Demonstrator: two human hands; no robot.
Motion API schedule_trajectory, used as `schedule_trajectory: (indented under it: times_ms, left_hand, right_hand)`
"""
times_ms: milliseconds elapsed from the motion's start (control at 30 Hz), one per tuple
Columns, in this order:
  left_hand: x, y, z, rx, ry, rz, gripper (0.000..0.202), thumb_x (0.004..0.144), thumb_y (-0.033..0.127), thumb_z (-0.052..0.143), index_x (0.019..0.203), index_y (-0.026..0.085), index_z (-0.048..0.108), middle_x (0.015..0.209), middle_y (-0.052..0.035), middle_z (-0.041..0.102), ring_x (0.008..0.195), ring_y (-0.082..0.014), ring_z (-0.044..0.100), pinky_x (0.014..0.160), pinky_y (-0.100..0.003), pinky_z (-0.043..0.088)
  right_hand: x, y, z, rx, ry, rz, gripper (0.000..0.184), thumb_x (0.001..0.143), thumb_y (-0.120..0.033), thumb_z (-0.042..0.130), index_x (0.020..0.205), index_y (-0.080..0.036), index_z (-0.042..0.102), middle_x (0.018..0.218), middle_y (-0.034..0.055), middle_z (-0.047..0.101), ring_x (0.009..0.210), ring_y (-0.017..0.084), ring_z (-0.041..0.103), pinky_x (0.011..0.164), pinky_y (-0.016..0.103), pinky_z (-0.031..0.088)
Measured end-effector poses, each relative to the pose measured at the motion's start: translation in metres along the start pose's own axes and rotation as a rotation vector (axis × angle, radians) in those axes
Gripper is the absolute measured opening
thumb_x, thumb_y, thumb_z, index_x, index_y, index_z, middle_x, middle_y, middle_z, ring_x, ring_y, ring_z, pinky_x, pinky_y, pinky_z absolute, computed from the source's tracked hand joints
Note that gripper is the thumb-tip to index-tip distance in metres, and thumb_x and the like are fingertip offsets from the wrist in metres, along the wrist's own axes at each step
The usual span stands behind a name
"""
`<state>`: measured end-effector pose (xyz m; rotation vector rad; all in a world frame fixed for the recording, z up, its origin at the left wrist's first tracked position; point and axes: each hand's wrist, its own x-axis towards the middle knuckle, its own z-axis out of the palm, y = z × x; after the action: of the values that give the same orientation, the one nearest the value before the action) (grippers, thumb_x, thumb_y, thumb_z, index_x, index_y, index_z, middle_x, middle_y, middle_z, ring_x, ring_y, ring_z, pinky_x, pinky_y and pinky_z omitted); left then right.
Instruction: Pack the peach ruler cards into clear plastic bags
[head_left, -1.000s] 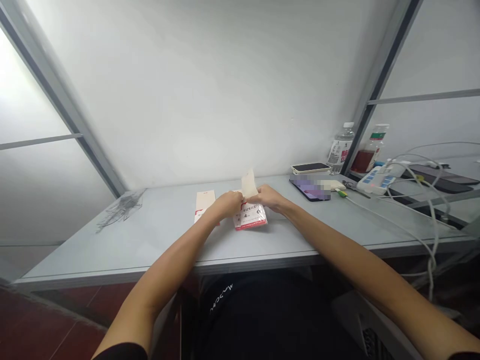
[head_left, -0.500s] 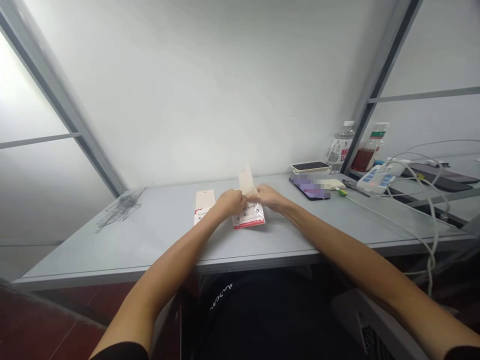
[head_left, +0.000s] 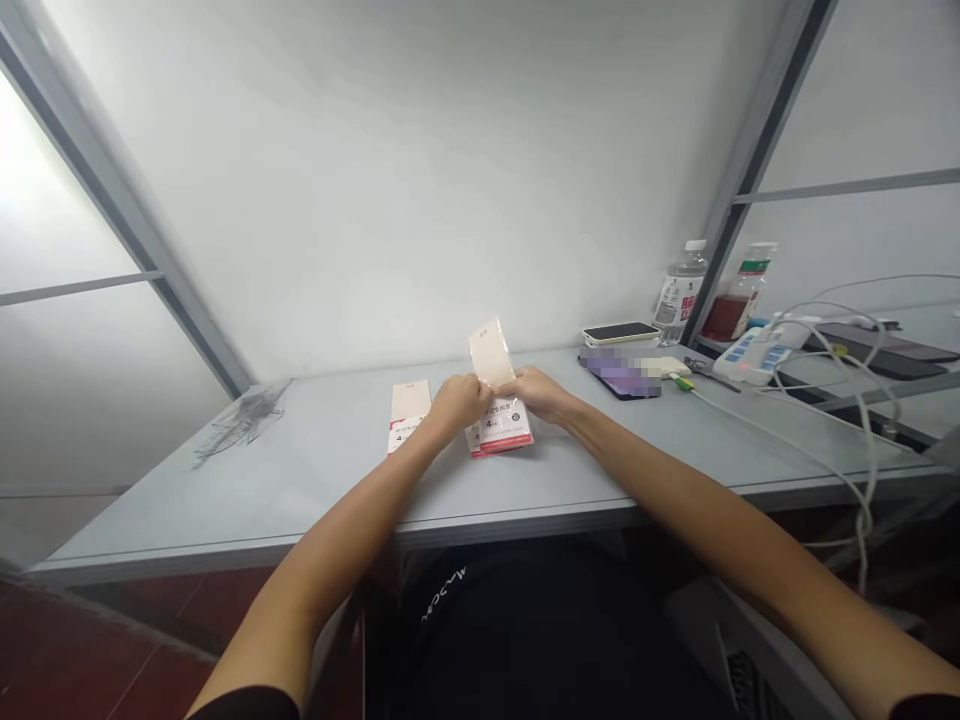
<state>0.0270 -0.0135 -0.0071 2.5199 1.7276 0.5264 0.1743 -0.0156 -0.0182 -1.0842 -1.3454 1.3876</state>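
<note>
Pinched between my two hands is a flat packet (head_left: 504,428) in clear film, with a cream upper part and a white and red label with dark print. My left hand (head_left: 463,400) is closed on its left edge at mid-height. My right hand (head_left: 541,394) grips the right edge, thumb across the front. The cream top tilts up above my fingers. Under the held packet, another red-edged packet (head_left: 474,440) partly shows. Left of my hands a similar packet (head_left: 409,402) lies on the table, its lower part hidden by my left forearm.
The grey table (head_left: 330,480) meets a white wall. At the right are a phone (head_left: 621,334), a purple-screened phone (head_left: 619,375), a water bottle (head_left: 681,295), a bottle of red liquid (head_left: 739,300) and a power strip (head_left: 750,358) with cables. Dark scribble-like marks (head_left: 244,420) lie left.
The packet in my hands has tilted, so its cream top now shows wider and stands higher, leaning left. Its label shows more plainly. Both hands keep their hold in nearly the same place.
</note>
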Motion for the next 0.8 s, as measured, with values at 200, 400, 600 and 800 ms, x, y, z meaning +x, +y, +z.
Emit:
schedule_trajectory:
  times_ms: [200,400,600,800]
  left_hand:
    - [0.000,-0.016,-0.005,-0.146,0.198,-0.038,0.029,0.085,0.032,0.037,0.111,0.019,0.044,0.083,-0.0072,0.063,0.075,-0.0209,0.059,0.066,-0.031,0.043]
    - [0.006,-0.019,-0.005,-0.739,0.059,-0.029,0.014,0.082,0.031,0.042,0.091,0.021,0.047,0.100,-0.0057,0.057,0.078,-0.0142,0.059,0.063,-0.027,0.049]
    - [0.010,-0.022,-0.006,-1.146,-0.087,0.016,0.029,0.077,0.045,0.051,0.074,0.017,0.047,0.078,-0.0022,0.057,0.077,-0.0121,0.056,0.069,-0.028,0.049]
    - [0.016,-0.028,-0.010,-1.139,0.018,-0.069,0.027,0.074,0.040,0.055,0.066,0.017,0.043,0.071,-0.0004,0.055,0.070,-0.0105,0.055,0.069,-0.029,0.050]
  right_hand:
    - [-0.003,-0.007,0.003,0.080,0.059,0.009,0.012,0.066,-0.008,0.063,0.076,-0.010,0.067,0.075,0.0082,0.071,0.069,0.020,0.065,0.062,0.028,0.052]
    - [-0.008,-0.012,-0.002,0.189,0.013,-0.052,0.014,0.073,-0.016,0.063,0.085,-0.010,0.066,0.085,0.0103,0.071,0.073,0.020,0.065,0.069,0.032,0.053]
    - [-0.005,-0.009,-0.008,0.141,-0.059,-0.089,0.021,0.073,-0.025,0.066,0.088,-0.011,0.066,0.089,0.0098,0.070,0.076,0.018,0.065,0.070,0.031,0.052]
    - [0.009,-0.002,-0.017,0.053,-0.051,-0.113,0.020,0.074,-0.030,0.067,0.080,-0.012,0.065,0.080,0.0079,0.070,0.071,0.016,0.065,0.067,0.028,0.052]
